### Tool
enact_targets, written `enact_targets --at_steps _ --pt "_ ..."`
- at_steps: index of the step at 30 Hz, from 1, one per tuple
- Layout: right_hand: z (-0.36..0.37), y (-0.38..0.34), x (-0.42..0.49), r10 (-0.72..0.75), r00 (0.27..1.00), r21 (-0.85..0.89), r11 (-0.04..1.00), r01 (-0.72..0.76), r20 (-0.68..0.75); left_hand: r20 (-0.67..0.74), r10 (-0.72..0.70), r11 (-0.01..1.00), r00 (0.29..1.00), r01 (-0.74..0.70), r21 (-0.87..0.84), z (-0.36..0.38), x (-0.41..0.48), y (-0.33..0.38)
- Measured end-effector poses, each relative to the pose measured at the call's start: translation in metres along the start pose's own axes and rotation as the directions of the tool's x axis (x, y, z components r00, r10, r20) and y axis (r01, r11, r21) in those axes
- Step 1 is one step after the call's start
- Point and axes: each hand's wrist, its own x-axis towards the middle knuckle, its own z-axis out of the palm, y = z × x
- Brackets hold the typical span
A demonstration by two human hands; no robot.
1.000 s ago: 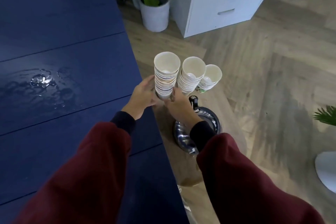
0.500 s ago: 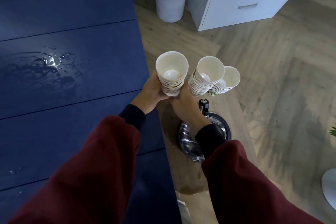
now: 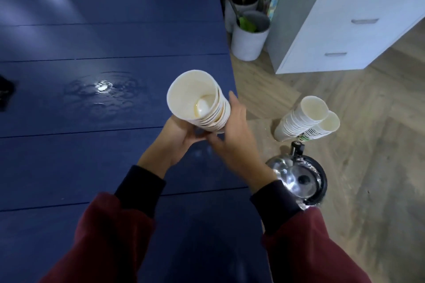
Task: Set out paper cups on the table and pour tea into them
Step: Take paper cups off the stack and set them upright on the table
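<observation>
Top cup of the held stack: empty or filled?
Empty. In the stack, the top cup shows its pale bottom, with only a yellowish streak at its edge.

black thing (image 3: 5,93) mid-left: chopped by frame edge, no clue what it is | stack of white paper cups (image 3: 197,103): bottom buried in left hand (image 3: 177,142) | right hand (image 3: 232,135): smeared, grip unclear | shiny steel kettle (image 3: 296,177) lower right: near side behind dark red sleeve (image 3: 305,243)

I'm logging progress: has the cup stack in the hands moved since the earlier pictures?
Yes. The held stack has gone left, away from the two other stacks and across the table's edge; it is now over the table.
</observation>
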Motion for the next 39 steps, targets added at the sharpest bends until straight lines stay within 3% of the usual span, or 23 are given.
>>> enact_targets --at_steps 5,7,10,14,17,21,24,26,28,31,36,39 --pt "0.075 -0.076 -0.026 -0.027 0.994 0.029 0.999 0.024 0.108 -0.088 -0.080 0.990 0.993 0.089 0.106 -0.095 -0.066 0.023" --pt "0.110 -0.103 -0.038 0.002 0.991 0.125 0.992 -0.018 0.131 -0.077 -0.081 0.987 0.994 0.091 0.136 -0.131 -0.088 0.031" --pt "0.174 -0.147 -0.055 0.016 0.973 0.266 0.961 -0.079 0.232 -0.117 -0.005 0.989 0.993 0.022 0.148 -0.198 -0.137 0.046" --pt "0.231 -0.191 -0.069 -0.076 0.878 0.328 0.940 -0.095 0.473 -0.116 0.106 0.977 0.988 -0.083 0.194 -0.269 -0.190 0.040" --pt "0.260 -0.207 -0.076 -0.079 0.823 0.306 0.945 -0.119 0.563 -0.195 0.136 0.971 0.971 -0.092 0.219 -0.294 -0.212 0.033" --pt "0.294 -0.217 -0.085 -0.031 0.757 0.202 0.970 -0.135 0.653 -0.340 0.130 0.989 0.931 -0.095 0.116 -0.312 -0.236 0.028" --pt "0.297 -0.227 -0.085 0.007 0.709 0.081 0.993 -0.089 0.705 -0.356 0.082 0.995 0.931 -0.056 0.082 -0.329 -0.251 0.029" --pt "0.291 -0.230 -0.078 0.005 0.714 -0.008 1.000 0.000 0.700 -0.348 0.087 0.990 0.934 -0.041 0.138 -0.337 -0.259 0.030" --pt "0.280 -0.233 -0.071 0.014 0.782 -0.061 0.998 0.031 0.624 -0.359 0.088 0.984 0.929 -0.025 0.176 -0.340 -0.268 0.030" --pt "0.275 -0.248 -0.062 -0.060 0.895 0.104 0.994 0.015 0.441 -0.384 0.123 0.973 0.915 -0.034 0.230 -0.347 -0.278 0.029" --pt "0.295 -0.268 -0.056 -0.256 0.913 0.122 0.966 0.228 0.318 -0.348 0.137 0.966 0.928 -0.047 0.254 -0.358 -0.287 0.025" --pt "0.313 -0.279 -0.047 -0.283 0.910 0.096 0.959 0.267 0.304 -0.339 0.158 0.959 0.928 -0.062 0.276 -0.374 -0.285 0.029"
